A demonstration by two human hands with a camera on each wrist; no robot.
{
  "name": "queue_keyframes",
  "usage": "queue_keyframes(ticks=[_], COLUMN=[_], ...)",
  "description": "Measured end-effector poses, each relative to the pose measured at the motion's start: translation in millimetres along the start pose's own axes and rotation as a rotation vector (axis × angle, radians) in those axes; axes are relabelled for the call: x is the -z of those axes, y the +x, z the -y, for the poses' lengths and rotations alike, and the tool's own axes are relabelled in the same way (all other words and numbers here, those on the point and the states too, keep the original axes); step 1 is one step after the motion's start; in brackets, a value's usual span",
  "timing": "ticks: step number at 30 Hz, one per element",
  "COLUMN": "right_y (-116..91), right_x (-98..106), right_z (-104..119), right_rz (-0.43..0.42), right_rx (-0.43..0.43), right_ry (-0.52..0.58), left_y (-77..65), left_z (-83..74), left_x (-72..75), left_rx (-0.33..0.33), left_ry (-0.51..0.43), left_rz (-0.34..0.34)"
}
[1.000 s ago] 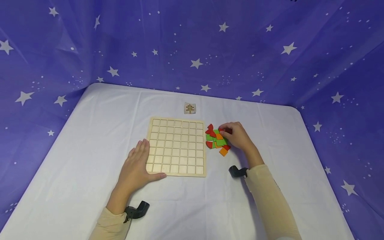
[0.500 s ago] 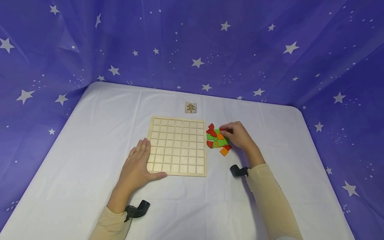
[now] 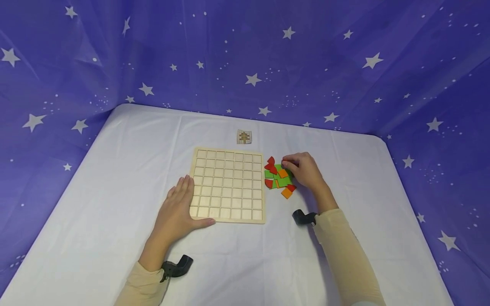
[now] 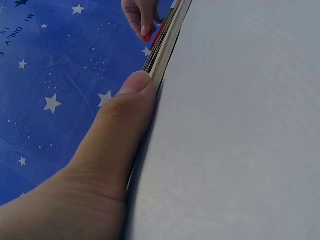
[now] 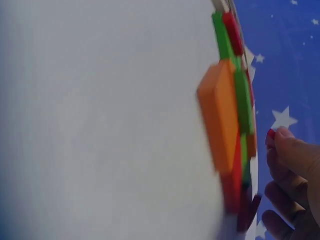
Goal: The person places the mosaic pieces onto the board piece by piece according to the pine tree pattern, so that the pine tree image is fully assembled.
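Red piece (image 5: pixel 270 137) is pinched between thumb and finger of the right hand (image 3: pixel 306 170), at the far right side of the pile of coloured pieces (image 3: pixel 283 182) beside the wooden board (image 3: pixel 227 185). The left hand (image 3: pixel 174 208) is spread round the board's near left corner, fingers straight, nothing gripped. The step in hand is judged to be the picking of a single piece; next, a clean lift seems to be called for, with the board held steady on the worktop (image 3: pixel 229 263). In the head view the piece is mostly hidden by the fingers; in the right wrist view its end is shown plainly, apart from the pile. The picture card (image 3: pixel 244 137) is shown only from above, while the thumb against the board's edge is shown closely in the left wrist view.
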State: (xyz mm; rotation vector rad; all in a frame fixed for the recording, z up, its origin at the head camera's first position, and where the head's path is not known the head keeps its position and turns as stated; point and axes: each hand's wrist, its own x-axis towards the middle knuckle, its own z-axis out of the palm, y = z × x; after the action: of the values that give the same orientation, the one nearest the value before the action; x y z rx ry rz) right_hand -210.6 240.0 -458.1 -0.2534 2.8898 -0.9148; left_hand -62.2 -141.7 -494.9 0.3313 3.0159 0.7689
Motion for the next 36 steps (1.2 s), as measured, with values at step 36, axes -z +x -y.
queue_keyframes(ticks=[36], right_y=[50.2], right_x=[-73.6], right_z=[122.0], right_rz=[0.126], right_rx=[0.242], right_ry=[-0.086], left_y=[0.7], left_z=[0.5], left_x=[-1.0], left_rx=[-0.006], left_ry=[0.001], left_rz=[-0.008])
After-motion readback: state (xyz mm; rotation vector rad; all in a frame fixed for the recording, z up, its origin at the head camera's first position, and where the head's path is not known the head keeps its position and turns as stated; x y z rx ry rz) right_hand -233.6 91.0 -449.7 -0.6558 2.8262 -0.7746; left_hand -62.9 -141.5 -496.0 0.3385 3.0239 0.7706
